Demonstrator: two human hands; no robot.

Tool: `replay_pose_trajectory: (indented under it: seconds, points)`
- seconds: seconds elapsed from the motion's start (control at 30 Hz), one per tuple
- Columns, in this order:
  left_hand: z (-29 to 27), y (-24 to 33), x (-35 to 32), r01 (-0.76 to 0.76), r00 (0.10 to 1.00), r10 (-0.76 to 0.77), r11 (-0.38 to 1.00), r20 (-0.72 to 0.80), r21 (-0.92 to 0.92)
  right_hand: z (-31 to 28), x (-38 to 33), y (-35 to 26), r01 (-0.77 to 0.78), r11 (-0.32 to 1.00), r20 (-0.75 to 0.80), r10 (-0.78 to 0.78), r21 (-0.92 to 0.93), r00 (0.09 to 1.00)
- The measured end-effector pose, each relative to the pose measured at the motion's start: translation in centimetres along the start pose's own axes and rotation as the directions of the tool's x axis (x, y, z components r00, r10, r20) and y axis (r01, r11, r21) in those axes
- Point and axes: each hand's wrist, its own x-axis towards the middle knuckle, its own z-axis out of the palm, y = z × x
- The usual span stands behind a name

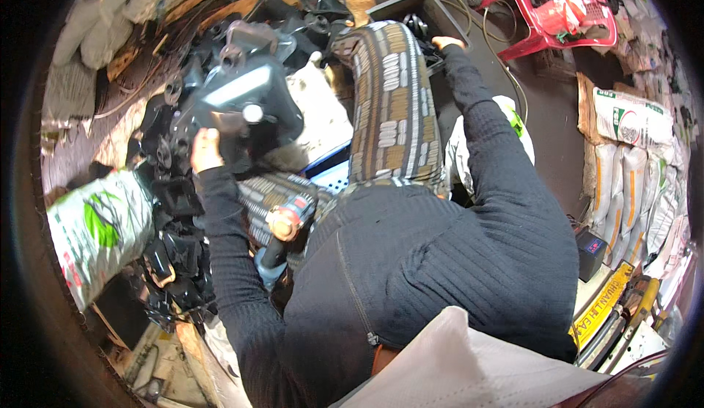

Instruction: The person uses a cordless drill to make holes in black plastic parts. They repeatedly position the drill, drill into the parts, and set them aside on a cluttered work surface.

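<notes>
My left hand (207, 150) is at the near edge of a large glossy black plastic housing (275, 107), thumb on its side and fingers mostly hidden; it appears to grip the housing. A short tube stub rises from the far side of this part, and its flat face catches bright light. My right hand (447, 42) reaches to the dark grey crate (440, 12) beyond my right knee; its fingers are hidden. Small dark pieces (415, 26) lie in the crate near that hand. A cordless drill (290, 217) with a blue base rests by my left thigh.
Black plastic parts (176, 195) are heaped at my left, beside a white-and-green sack (103, 224). A red plastic chair (557, 19) stands far right, with stacked sacks (631, 173) nearer. A cable (506, 63) runs across the floor. A blue crate (334, 173) sits between my legs.
</notes>
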Motion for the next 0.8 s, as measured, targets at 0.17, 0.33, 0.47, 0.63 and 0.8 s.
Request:
replay_pose_trajectory:
  seconds: [0.17, 0.33, 0.47, 0.63, 0.8]
  points:
    - [9.3, -6.8, -2.4, 0.344, 0.935, -0.342, 0.939, 0.09, -0.008, 3.5, 1.1, -1.5, -0.005, 0.906, -0.203, 0.1, 0.422, 0.974]
    - [8.7, -3.7, -5.8, 0.048, 0.955, -0.229, 0.745, 0.188, 0.665, 1.6, 3.6, -3.5, -0.104, 0.955, -0.183, 0.159, 0.279, 0.97]
    - [8.8, 1.2, -7.7, -0.055, 0.905, -0.241, 0.751, 0.351, 0.658, 2.3, 6.5, -4.4, -0.114, 0.991, -0.159, 0.125, 0.077, 0.979]
    - [7.8, 3.2, -7.9, -0.151, 0.969, 0.045, 0.886, 0.242, 0.439, 1.3, 7.3, -4.4, -0.19, 0.976, -0.233, 0.162, -0.107, 0.959]
    - [4.8, 5.1, -8.9, 0.204, 0.956, -0.227, 0.97, 0.184, 0.135, -8.6, -1.0, -4.0, 0.384, 0.853, -0.588, -0.117, 0.354, 0.801]
